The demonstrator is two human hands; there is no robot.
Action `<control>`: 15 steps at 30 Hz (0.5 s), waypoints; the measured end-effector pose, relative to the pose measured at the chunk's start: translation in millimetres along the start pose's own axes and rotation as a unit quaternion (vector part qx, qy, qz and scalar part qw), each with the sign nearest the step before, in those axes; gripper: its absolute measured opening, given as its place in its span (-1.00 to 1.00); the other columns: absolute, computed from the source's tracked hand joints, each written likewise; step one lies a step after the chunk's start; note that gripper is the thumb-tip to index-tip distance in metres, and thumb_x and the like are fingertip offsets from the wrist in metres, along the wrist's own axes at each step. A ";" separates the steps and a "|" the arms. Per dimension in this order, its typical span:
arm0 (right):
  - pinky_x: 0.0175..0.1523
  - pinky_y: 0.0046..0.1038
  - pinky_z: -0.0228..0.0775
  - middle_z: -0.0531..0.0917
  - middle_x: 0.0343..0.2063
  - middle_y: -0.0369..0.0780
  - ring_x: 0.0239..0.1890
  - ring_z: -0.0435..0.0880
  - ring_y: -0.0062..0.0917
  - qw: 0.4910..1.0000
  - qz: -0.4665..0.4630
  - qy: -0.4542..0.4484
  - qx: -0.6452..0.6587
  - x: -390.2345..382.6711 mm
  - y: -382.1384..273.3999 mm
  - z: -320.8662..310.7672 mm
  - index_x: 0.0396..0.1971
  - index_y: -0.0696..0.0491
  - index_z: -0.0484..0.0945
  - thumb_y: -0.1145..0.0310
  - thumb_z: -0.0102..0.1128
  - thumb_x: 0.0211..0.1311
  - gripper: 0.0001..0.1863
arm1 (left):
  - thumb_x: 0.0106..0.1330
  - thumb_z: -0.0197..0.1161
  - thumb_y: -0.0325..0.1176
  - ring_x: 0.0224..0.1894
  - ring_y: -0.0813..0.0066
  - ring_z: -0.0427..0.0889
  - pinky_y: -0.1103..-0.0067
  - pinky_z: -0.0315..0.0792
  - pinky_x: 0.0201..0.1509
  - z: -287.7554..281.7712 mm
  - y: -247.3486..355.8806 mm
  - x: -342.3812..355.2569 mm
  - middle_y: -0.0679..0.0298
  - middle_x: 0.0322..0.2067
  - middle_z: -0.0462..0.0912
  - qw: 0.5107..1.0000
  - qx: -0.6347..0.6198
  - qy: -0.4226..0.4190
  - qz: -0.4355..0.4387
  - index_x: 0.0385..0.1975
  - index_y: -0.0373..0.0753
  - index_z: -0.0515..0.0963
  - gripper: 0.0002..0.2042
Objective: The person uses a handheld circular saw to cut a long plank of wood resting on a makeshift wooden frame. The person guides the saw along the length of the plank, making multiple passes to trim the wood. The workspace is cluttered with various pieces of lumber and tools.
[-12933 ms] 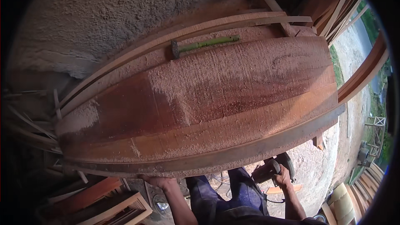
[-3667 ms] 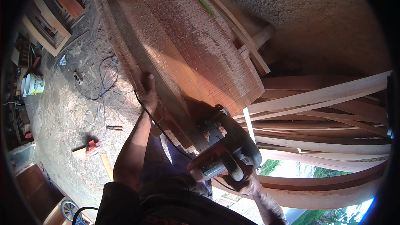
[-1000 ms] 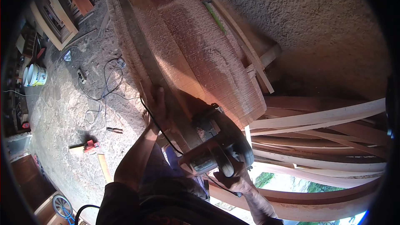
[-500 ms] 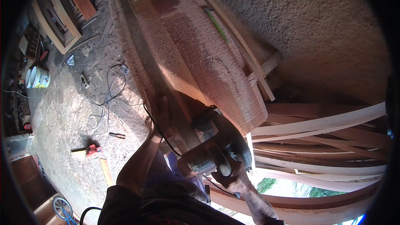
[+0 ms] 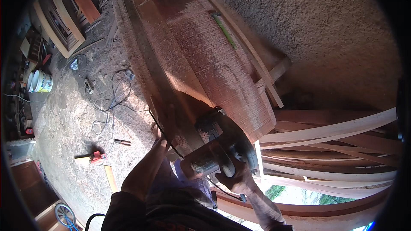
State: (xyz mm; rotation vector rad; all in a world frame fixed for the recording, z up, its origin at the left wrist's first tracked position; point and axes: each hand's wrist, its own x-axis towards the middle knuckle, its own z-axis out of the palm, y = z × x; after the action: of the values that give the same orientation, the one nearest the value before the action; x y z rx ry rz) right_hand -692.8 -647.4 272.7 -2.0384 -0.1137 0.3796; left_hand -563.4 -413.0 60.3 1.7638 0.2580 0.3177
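My right hand is closed on the handle of a dark circular saw, which sits on the near end of a long wooden panel, over a straight strip lying along its left side. My left hand, partly in shadow, grips that panel edge just left of the saw, with a black cord crossing beside it. Pale sawdust covers much of the panel. A green-handled hammer lies along its right side.
Many long, curved boards lie right of the saw, below a rough wall. On the left floor are cables, pliers, a red tool, white buckets, wooden frames and a wheel.
From 12.9 seconds ago, my view has turned and the saw has come from below onto the panel. Over the last second it has slid slightly forward along the strip.
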 end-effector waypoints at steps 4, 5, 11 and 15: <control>0.02 -0.23 0.59 0.71 -0.05 0.04 -0.03 0.75 -0.11 1.000 -0.009 0.003 -0.014 5.9 -2.2 0.9 0.19 0.15 0.54 0.45 0.39 0.10 -0.42 | 0.57 0.06 -0.37 0.41 0.20 0.31 0.41 0.27 0.44 -0.3 -2.8 -0.1 -0.06 0.45 0.21 1.000 0.006 -0.001 -0.007 0.59 -0.33 -0.20 -0.27; 0.02 -0.23 0.59 0.71 -0.05 0.04 -0.02 0.75 -0.11 1.000 -0.005 0.000 -0.016 7.0 -2.7 1.0 0.18 0.15 0.54 0.45 0.39 0.11 -0.43 | 0.57 0.06 -0.37 0.42 0.19 0.30 0.41 0.26 0.45 -1.2 -3.4 0.4 -0.07 0.45 0.19 1.000 0.008 0.000 -0.008 0.59 -0.33 -0.20 -0.27; 0.05 -0.23 0.58 0.71 -0.06 0.01 0.01 0.73 -0.14 1.000 -0.009 0.004 0.005 15.1 -9.8 1.2 0.19 0.13 0.54 0.45 0.40 0.13 -0.44 | 0.56 0.07 -0.38 0.49 0.14 0.23 0.39 0.21 0.50 -0.2 -8.7 1.0 -0.09 0.50 0.12 1.000 0.020 0.007 -0.007 0.59 -0.31 -0.18 -0.27; 0.07 -0.22 0.56 0.72 -0.07 0.01 0.02 0.73 -0.14 1.000 0.013 0.007 0.009 23.4 -9.3 5.2 0.18 0.12 0.55 0.44 0.41 0.12 -0.45 | 0.55 0.08 -0.38 0.54 0.12 0.18 0.38 0.18 0.54 3.9 -20.2 2.7 -0.11 0.53 0.08 0.999 0.039 0.018 0.001 0.59 -0.30 -0.17 -0.27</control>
State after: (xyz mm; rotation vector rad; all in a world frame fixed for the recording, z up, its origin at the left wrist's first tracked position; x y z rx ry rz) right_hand -671.6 -632.9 273.5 -2.0250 -0.0761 0.3818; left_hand -559.6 -411.4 39.9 1.8374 0.2974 0.3448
